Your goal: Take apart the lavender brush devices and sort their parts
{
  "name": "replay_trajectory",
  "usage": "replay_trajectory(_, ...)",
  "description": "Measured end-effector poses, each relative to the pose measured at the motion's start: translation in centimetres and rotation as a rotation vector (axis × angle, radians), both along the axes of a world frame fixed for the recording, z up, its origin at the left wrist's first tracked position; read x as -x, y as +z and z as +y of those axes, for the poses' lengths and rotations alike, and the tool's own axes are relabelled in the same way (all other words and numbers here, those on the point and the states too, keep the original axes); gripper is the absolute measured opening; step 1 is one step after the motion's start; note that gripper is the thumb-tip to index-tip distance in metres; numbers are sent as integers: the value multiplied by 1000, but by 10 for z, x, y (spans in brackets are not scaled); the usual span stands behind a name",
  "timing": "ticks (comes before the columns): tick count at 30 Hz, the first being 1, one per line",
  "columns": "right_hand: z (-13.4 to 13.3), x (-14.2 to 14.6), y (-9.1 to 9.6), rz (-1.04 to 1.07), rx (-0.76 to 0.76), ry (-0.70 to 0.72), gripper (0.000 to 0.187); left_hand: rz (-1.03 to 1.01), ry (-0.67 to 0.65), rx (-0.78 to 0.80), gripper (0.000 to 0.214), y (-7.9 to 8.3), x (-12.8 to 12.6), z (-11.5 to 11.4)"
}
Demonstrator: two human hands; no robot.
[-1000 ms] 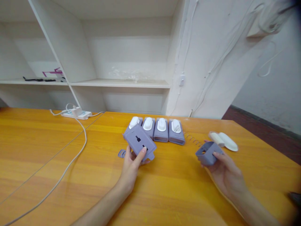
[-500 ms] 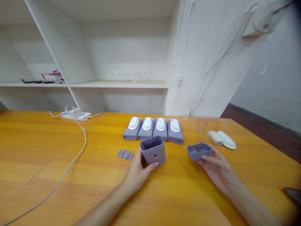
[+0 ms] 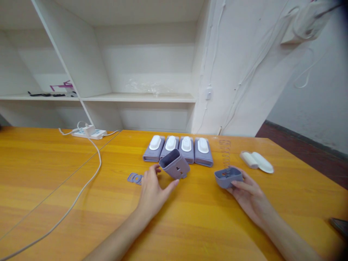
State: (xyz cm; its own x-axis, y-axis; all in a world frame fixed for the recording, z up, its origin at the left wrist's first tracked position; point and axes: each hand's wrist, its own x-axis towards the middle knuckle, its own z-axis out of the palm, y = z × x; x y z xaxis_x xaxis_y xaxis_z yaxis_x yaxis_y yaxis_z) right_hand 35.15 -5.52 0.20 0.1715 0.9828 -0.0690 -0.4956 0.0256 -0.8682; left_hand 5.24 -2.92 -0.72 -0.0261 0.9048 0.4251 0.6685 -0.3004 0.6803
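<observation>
A hollow purple plastic case (image 3: pixel 175 166) with small cut-outs in its side sits tilted at the middle of the table, its open end toward the upper left. Beside it is my left hand (image 3: pixel 153 188), thumb and fingers spread apart; whether the fingertips touch the case I cannot tell. My right hand (image 3: pixel 248 190) grips a shallow purple cap (image 3: pixel 228 178) with holes in its bottom, held above the table between thumb and fingers. Flat purple cut-out pieces (image 3: pixel 133 177) lie left of my left hand, which hides part of them.
Several purple cases with white ovals on top (image 3: pixel 176 150) stand in a row behind. White oval parts (image 3: pixel 257 161) lie at the right, near faint clear pieces (image 3: pixel 225 152). A power strip (image 3: pixel 89 134) with a cable (image 3: pixel 95 174) is at the left, below white shelves (image 3: pixel 141 97).
My left hand has loosened from the case and moved slightly left, covering some flat pieces. The case has tipped to the left. My right hand with the cap has shifted slightly left and down.
</observation>
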Motion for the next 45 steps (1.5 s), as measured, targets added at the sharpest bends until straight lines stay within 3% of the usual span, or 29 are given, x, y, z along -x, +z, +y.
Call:
replay_trajectory(2,0,1,0,-2,5,5,47,-235,-34,-8,78,0,-1,5)
replay_trajectory(4,0,1,0,-3,14,6,48,-365,-94,-37,86,0,0,9)
replay_trajectory(9,0,2,2,-15,34,-7,47,-313,-233,-39,65,6,2,9)
replay_trajectory(16,3,2,0,-45,50,-82,41,-353,-327,25,85,21,3,-3)
replay_trajectory(19,4,1,-3,-80,51,-107,41,-400,-345,112,78,20,2,-4)
replay_trajectory(23,5,1,-4,-114,52,-110,44,-408,-401,296,36,15,-4,-8)
replay_trajectory(25,5,1,-2,-123,50,-113,44,-368,-407,316,27,13,-7,-10)
replay_trajectory(32,1,4,2,-127,42,-98,40,-107,-210,210,24,7,-7,-7)
replay_trajectory(39,0,4,1,-210,20,-97,45,115,48,143,42,-2,1,3)
replay_trajectory(41,-2,4,1,-307,-22,-95,47,130,101,31,47,-1,3,2)
replay_trajectory(45,-14,19,3,-549,-159,-7,51,301,59,-464,59,10,-1,-12)
